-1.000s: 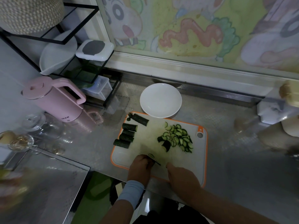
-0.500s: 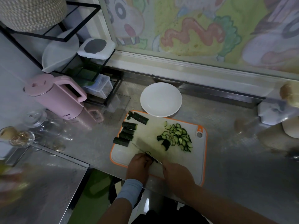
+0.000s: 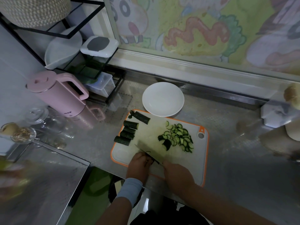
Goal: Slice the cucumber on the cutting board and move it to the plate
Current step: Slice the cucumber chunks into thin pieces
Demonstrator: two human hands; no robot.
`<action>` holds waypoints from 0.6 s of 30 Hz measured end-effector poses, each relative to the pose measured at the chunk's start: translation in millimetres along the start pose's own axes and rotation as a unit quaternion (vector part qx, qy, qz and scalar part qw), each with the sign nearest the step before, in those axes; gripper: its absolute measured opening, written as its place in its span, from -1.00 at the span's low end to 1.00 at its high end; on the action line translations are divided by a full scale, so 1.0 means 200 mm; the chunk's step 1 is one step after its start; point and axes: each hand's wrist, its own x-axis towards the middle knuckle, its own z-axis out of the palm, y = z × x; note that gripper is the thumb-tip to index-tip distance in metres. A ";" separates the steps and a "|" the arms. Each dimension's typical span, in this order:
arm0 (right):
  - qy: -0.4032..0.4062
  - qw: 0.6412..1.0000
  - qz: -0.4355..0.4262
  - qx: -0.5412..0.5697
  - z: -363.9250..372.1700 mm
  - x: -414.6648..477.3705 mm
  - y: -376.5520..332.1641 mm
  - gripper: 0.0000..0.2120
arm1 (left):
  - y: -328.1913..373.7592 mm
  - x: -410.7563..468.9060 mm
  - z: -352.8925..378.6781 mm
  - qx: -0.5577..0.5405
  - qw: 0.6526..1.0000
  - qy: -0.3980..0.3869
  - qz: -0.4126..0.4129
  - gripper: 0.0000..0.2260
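Cutting board: under both hands. Plate, well beyond the fingertips at the board's far edge: no cucumber on it yet. Uncut chunks lie ahead-left of the left fingers, the sliced pile ahead-right. Judged under half cut; transfer not begun. Right hand grips the knife. Left hand, fingers curled, pins a small piece, mostly hidden.
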 end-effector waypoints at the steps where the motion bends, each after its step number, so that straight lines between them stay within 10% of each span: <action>1: -0.007 1.000 0.005 0.001 0.01 0.02 -0.01 -0.57 | 0.00 0.00 0.00 -0.008 1.000 0.004 0.003 -0.96; 13: 0.055 0.998 0.004 -0.013 -0.06 -0.04 0.01 -0.77 | 0.01 -0.01 -0.01 0.039 0.999 0.009 -0.002 -0.97; 18: 0.002 1.000 0.024 0.020 -0.15 -0.12 0.00 -0.30 | 0.02 -0.02 -0.02 0.042 0.999 0.011 0.017 -0.94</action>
